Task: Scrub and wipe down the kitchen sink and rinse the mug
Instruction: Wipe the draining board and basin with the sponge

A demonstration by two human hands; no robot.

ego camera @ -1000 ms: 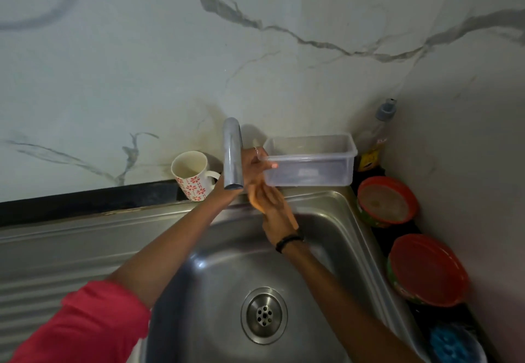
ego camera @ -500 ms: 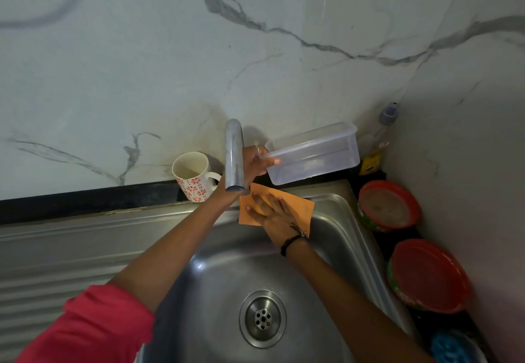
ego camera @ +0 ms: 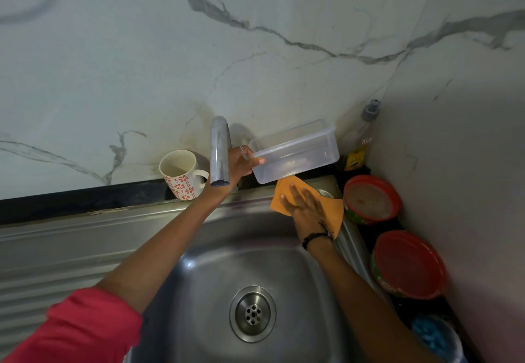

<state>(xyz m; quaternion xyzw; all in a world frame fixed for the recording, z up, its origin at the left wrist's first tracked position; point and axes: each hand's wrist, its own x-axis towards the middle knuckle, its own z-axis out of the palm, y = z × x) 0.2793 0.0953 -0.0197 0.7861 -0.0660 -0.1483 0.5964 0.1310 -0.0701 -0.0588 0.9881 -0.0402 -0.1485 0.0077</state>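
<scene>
A clear plastic container [ego camera: 295, 151] is gripped at its rim by the left hand [ego camera: 240, 162] and held tilted just right of the tap [ego camera: 219, 154]. An orange cloth [ego camera: 309, 202] is pressed flat by the right hand [ego camera: 305, 206], fingers straight, onto the sink [ego camera: 199, 249] rim right of the tap. The mug [ego camera: 181, 174] stands just left of the tap.

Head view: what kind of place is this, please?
Most likely a home kitchen, at the sink. A stainless steel sink with a drain sits under a tap, and a patterned mug stands against the marble-look wall.
</scene>
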